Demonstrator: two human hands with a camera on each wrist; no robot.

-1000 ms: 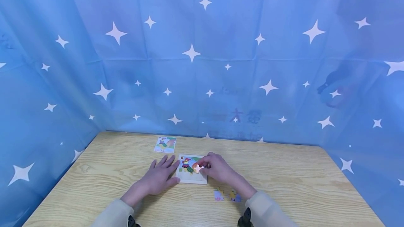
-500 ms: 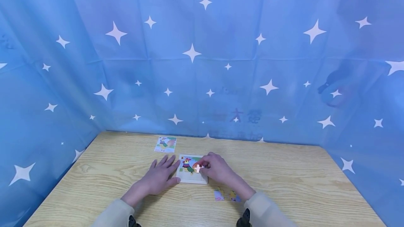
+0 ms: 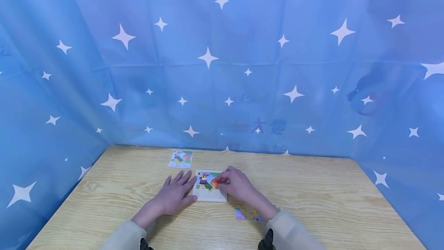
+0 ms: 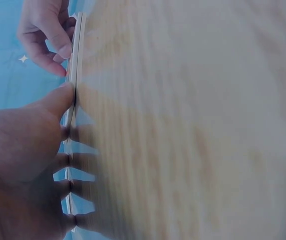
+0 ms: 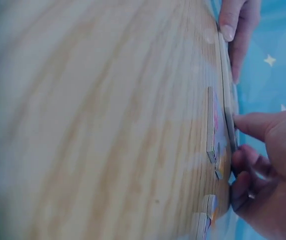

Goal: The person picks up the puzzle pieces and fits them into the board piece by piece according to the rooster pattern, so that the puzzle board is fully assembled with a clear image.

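Note:
A shallow white-framed jigsaw puzzle tray [image 3: 210, 198] lies on the table in the head view, its upper part filled with a rooster picture and its lower part bare. My left hand [image 3: 175, 196] rests flat with spread fingers at the tray's left edge, thumb tip on the lower left corner. Over the tray's right side, my right hand [image 3: 239, 183] pinches a puzzle piece [image 3: 216, 183] with an orange tail pattern, low against the picture; fingers partly hide it. In the right wrist view, that hand's thumb and curled fingers are right at the tray edge [image 5: 227, 95].
Near my right forearm lie loose puzzle pieces [image 3: 240, 213], with another yellow and purple piece [image 3: 256, 215] partly behind the wrist. A square rooster picture card [image 3: 180, 159] lies behind the left hand. A blue star-printed curtain [image 3: 222, 88] hangs along the table's back edge.
The piece in my right hand, tilted with a pale glare earlier, now lies flatter and shows its orange pattern. The left hand stays at the tray's edge.

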